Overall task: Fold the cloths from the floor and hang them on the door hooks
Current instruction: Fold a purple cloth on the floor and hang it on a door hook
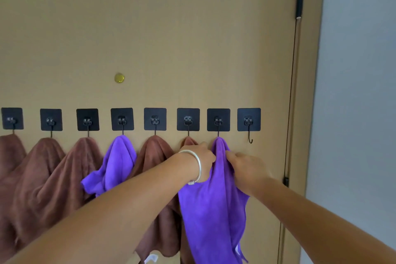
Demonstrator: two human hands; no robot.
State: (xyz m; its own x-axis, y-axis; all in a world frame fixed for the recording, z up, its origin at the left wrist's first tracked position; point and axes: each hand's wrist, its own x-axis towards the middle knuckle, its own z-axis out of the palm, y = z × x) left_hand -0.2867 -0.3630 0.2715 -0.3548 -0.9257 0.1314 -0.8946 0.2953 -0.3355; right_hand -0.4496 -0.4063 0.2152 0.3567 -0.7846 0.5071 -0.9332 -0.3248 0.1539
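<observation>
On the door [171, 38], second hook from the hinge side [218, 122] | purple cloth [214, 210] hangs there | left hand [198, 159] and right hand [246, 169] both pinch its top | step: settling it | next, likely: let go; hinge-side end hook [249, 135] bare.

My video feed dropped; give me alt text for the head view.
Both hands, left hand and right hand, hold a purple cloth hanging from the seventh hook. Six hooks leftward hold cloths; the last hook is bare.

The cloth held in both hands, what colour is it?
Purple cloth, seen in the head view.
</observation>
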